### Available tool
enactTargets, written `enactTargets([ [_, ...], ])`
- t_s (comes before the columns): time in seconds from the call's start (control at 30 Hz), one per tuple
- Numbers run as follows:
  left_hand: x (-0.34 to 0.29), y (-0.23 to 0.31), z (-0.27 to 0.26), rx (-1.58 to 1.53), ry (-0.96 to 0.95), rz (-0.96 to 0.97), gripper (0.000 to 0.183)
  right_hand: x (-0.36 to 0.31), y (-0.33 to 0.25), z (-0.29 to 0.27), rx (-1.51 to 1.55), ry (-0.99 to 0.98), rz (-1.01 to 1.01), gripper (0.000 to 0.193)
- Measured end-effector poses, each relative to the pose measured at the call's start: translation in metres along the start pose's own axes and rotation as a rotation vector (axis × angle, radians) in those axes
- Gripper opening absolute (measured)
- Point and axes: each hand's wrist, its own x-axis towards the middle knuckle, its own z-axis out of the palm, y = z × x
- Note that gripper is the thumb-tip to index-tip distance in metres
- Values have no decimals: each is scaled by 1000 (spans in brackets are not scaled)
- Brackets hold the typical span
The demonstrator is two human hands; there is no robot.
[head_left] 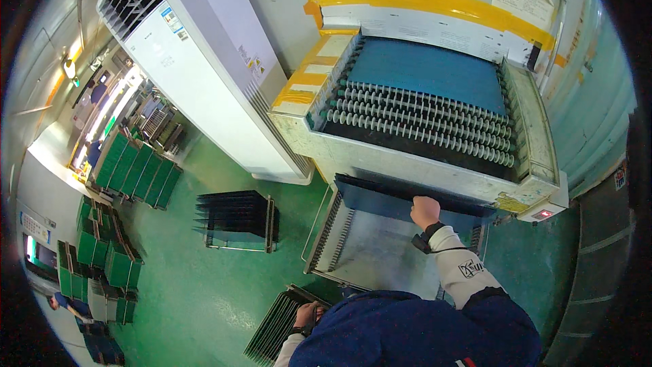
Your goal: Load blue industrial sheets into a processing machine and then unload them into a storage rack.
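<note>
My right hand [426, 211] is closed at the upper edge of a dark blue panel [380, 198]. This panel stands on edge in a metal rack cart [326, 236] with toothed sides, just below the front of a roller machine [407, 163]. Low in the view, my left hand [309, 314] has its fingers curled at the top of a rack of thin green panels [272, 329]. What those fingers grip is hidden. On the machine's bed, a flat blue panel [428, 71] lies behind rows of white roller discs [421, 119].
A tall white air conditioner [204, 75] stands left of the machine. On the green floor [183, 278] is a rack of dark panels [238, 217]. Several racks of green panels [136, 170] stand farther left, where other people [71, 307] are seen. Dark panelling [598, 265] borders the right.
</note>
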Motion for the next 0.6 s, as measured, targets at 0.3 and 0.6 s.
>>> enactTargets([
  [0.3, 0, 6, 4, -70, 68, -164, 19, 0, 1, 2, 15, -20, 19, 13],
  [0.6, 2, -1, 3, -33, 60, -82, 17, 1, 3, 6, 2, -20, 21, 14],
])
